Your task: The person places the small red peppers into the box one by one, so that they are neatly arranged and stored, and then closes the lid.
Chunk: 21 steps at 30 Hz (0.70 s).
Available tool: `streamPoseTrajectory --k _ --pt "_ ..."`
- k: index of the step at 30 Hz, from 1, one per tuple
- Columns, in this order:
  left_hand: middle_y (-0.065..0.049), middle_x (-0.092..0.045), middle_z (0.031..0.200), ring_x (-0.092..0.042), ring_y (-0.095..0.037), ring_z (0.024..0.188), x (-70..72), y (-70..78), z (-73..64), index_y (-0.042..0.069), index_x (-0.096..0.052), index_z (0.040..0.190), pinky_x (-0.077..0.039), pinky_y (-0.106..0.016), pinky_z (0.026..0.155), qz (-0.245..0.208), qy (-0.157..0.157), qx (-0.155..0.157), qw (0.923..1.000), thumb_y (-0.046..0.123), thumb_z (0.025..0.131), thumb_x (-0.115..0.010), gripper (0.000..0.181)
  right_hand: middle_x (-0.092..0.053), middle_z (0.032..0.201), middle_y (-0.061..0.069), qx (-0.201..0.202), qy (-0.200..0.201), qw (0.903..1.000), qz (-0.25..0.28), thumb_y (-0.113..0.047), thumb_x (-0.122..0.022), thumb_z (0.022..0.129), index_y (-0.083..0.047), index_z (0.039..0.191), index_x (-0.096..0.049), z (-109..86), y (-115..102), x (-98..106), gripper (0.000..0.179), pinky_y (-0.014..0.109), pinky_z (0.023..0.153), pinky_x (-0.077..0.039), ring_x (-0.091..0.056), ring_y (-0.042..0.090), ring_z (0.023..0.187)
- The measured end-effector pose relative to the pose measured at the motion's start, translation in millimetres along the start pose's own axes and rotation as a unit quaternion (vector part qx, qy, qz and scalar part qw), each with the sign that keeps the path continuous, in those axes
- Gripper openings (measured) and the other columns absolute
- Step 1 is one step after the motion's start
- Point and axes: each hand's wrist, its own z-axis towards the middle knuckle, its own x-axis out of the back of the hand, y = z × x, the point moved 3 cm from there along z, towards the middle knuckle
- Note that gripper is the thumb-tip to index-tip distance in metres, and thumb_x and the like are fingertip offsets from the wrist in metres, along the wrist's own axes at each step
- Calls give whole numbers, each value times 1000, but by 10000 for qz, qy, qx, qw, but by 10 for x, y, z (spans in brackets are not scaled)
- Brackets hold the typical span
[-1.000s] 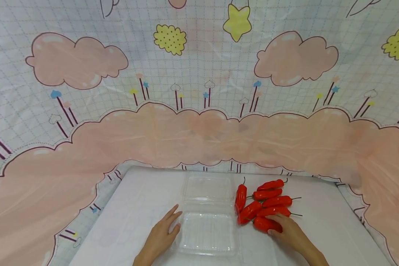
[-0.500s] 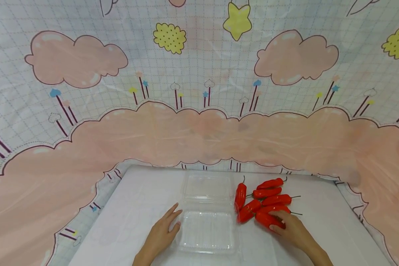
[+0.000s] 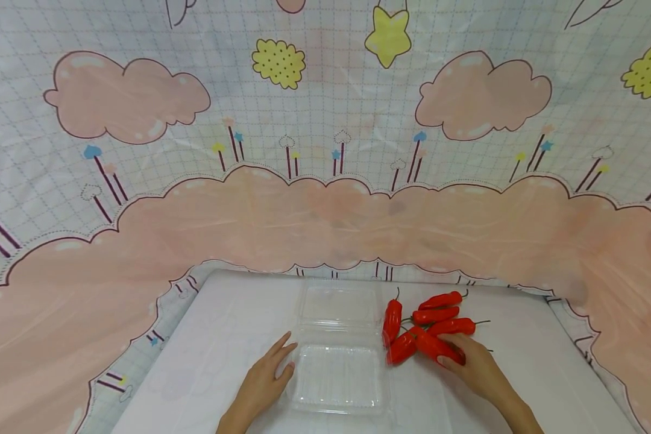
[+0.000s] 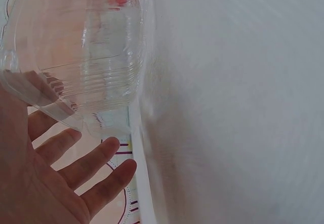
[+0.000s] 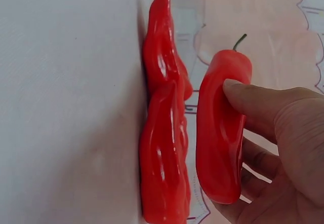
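My right hand (image 3: 478,369) pinches a red pepper (image 5: 218,138) with a short green stem, the thumb lying along its side. In the right wrist view it is raised clear of the table, next to other red peppers (image 5: 162,158). Several peppers (image 3: 451,326) lie in a cluster on the table's right half. My left hand (image 3: 263,383) rests at the left side of a clear plastic clamshell container (image 3: 339,378), fingers spread and relaxed, fingertips right at its rim. The container is unfolded, its lid (image 3: 340,305) lying flat behind the base, with nothing inside.
A white cloth covers the table (image 3: 206,337). Behind and beside it hangs a patterned curtain (image 3: 325,223) with pink clouds and stars. One upright pepper (image 3: 393,319) lies close against the container's right edge.
My right hand has lifted the front pepper off the cloth and turned it, shifting slightly up and to the right. My left hand and the container have stayed still.
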Motion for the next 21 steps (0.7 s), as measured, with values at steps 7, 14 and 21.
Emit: streamPoseTrajectory --k 7,14,21 --pt "-2 -44 155 -58 -38 125 13 6 5 15 -59 135 -50 -57 97 42 51 -2 10000 21 95 -61 40 -68 111 -1 151 127 9998 94 -25 -79 81 -15 123 -66 45 -137 22 45 34 84 -57 -61 15 100" --pt "-3 -43 155 -58 -38 125 14 3 0 16 -59 135 -50 -57 98 11 47 -15 10000 21 96 -60 39 -68 116 0 70 9 9987 503 -27 -79 82 -18 124 -65 85 -290 2 45 34 83 -58 -60 18 104" --pt "0 -43 155 -57 -37 126 9 4 -9 16 -59 135 -50 -57 98 -36 35 3 10000 21 96 -60 39 -66 121 -2 -31 5 9982 606 -27 -80 81 -24 127 -64 112 -409 -64 49 31 81 -58 -59 19 107"
